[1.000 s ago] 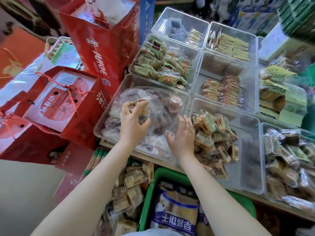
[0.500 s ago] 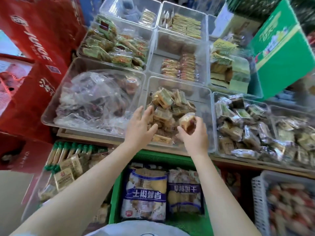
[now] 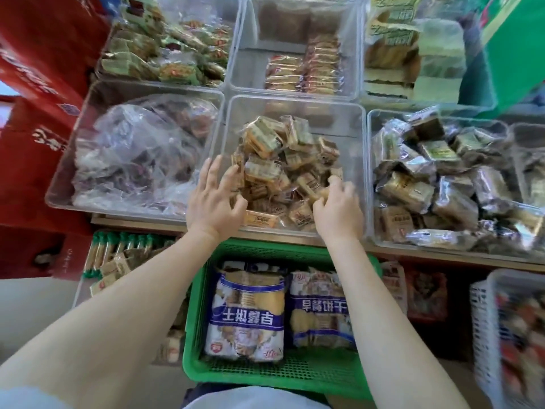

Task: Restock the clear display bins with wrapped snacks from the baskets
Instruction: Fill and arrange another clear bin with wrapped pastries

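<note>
Head view. Half a second ago my right hand [image 3: 339, 209] held a wrapped snack up above the middle bin [image 3: 295, 107]; now it has come down onto the snack pile [image 3: 286, 166] at centre frame, fingers curled around a pale wrapped piece at the pile's right edge. My left hand [image 3: 213, 202] has moved forward too: earlier it hovered at the bin's near rim, and now its spread, relaxed fingers rest against the pile's left side, gripping nothing I can make out. The view has also shifted closer, so the bins fill more of the frame.

The clear bins sit edge to edge on a shelf with a pale wooden front lip. Left of centre, a bin holds a crumpled clear bag [image 3: 138, 152] of snacks. At right, a bin holds dark foil packs [image 3: 436, 184]. Along the top are bins of green-wrapped snacks [image 3: 165, 54] and red-orange packs [image 3: 306, 72]. Below the shelf, at lower centre, a green basket [image 3: 194, 335] holds two blue-and-white biscuit bags [image 3: 247, 314]. A white basket [image 3: 486, 335] sits at lower right, and red cartons [image 3: 35, 84] stand at left.

The top bins are cut off by the frame. The white basket's contents are blurred. What my right fingers grip is partly hidden by my knuckles.
</note>
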### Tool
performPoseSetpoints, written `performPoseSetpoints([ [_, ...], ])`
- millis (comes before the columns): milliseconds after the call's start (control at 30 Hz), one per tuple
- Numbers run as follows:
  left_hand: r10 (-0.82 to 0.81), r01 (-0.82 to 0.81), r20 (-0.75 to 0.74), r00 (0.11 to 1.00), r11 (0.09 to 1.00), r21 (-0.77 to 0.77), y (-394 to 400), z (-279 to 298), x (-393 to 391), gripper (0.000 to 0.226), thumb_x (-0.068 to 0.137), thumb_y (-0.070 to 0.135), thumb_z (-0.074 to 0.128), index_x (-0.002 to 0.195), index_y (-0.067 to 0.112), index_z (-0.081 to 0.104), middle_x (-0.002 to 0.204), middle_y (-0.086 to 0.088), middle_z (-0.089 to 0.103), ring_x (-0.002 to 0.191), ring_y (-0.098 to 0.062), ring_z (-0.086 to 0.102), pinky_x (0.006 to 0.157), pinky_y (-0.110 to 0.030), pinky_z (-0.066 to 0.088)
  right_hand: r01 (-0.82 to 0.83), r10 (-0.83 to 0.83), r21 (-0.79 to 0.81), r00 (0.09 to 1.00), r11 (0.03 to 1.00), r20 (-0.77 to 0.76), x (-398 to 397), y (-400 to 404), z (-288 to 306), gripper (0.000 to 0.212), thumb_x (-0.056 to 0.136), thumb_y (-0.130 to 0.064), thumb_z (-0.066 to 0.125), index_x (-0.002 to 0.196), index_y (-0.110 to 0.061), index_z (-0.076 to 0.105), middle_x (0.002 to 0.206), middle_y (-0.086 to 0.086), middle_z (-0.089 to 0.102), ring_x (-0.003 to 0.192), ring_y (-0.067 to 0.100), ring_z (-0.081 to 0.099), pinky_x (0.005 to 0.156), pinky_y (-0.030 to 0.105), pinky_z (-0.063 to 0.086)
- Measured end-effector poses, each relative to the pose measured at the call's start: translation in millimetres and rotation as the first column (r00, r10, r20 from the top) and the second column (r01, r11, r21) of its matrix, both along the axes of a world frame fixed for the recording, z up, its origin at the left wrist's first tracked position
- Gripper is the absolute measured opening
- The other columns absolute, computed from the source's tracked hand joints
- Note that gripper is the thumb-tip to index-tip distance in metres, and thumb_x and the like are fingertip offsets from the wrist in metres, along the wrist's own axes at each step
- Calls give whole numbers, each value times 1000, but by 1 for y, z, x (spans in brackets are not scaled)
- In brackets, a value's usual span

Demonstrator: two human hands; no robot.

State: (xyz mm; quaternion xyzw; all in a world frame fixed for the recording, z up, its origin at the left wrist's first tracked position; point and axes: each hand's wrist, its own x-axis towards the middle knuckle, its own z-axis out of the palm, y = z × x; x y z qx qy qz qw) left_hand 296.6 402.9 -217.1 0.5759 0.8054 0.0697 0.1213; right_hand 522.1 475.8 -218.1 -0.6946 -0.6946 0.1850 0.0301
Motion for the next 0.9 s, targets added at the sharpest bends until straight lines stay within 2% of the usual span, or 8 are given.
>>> performPoseSetpoints([
  [167, 10, -10, -38, 999, 1000, -15, 0, 2, 2, 64, 93, 43, 38, 154, 29, 26, 166, 2, 2, 152, -14, -6, 121, -41, 12, -192, 203, -196, 979, 962, 35, 7, 0, 8, 43, 101, -40, 41, 135, -13, 51, 142, 13, 45, 123, 30, 49, 96, 47, 47],
  [367, -28, 29, 9, 1000, 992, -120, 0, 12, 1, 69, 93, 49, 38, 156, 27, 19, 166, 0, -6, 152, -16, -12, 124, -45, 9, -184, 228, 199, 948, 963, -224, 3, -66, 33, 25, 96, -20, 54, 116, -8, 64, 122, 13, 57, 113, 29, 52, 94, 45, 45],
  [500, -11, -30, 329, 944, 992, 121, -43, 36, -9, 48, 91, 27, 59, 138, 19, 51, 156, -9, 32, 146, -26, 26, 119, -47, 24, -225, 293, 213, 877, 951, -381, -26, -129, 34, 17, 96, -12, 54, 105, -7, 68, 105, 4, 60, 94, 19, 56, 79, 35, 49],
  [600, 49, -156, 302, 952, 927, 341, -117, 36, -45, 23, 90, 19, 61, 112, 14, 67, 116, -3, 60, 108, -22, 54, 96, -43, 44, -264, 238, -8, 884, 965, -401, -58, -166, 25, 20, 101, -18, 49, 108, -13, 67, 101, -5, 58, 86, 13, 53, 70, 29, 42],
  [667, 142, -220, 284, 948, 939, 265, -162, 19, -82, 25, 89, 19, 63, 111, 10, 68, 109, -6, 61, 104, -26, 55, 91, -39, 43, -250, 194, -111, 910, 962, -367, -81, -188, 17, 21, 101, -19, 47, 107, -18, 66, 102, -6, 59, 87, 12, 54, 71, 29, 42],
  [733, 232, -243, 195, 953, 969, 34, -197, -3, -118, 45, 87, 30, 67, 127, 10, 60, 128, -13, 54, 121, -34, 49, 98, -43, 39, -233, 158, -191, 927, 953, -340, -105, -210, 11, 20, 102, -21, 46, 106, -21, 65, 104, -4, 60, 91, 16, 58, 75, 32, 46],
  [800, 259, -228, 121, 958, 948, -220, -222, -22, -148, 72, 86, 48, 67, 146, 20, 40, 151, -15, 33, 140, -35, 30, 110, -49, 32, -237, 150, -247, 934, 940, -324, -129, -229, 9, 20, 101, -20, 46, 107, -19, 66, 105, -1, 61, 95, 18, 58, 76, 31, 44],
  [900, 172, -98, 152, 973, 910, -404, -243, -39, -177, 92, 83, 61, 65, 155, 35, 14, 158, -13, 20, 143, -34, 26, 110, -52, 35, -236, 152, -268, 942, 934, -300, -161, -247, 12, 21, 101, -19, 48, 108, -17, 67, 104, 0, 60, 97, 20, 57, 81, 33, 45],
])
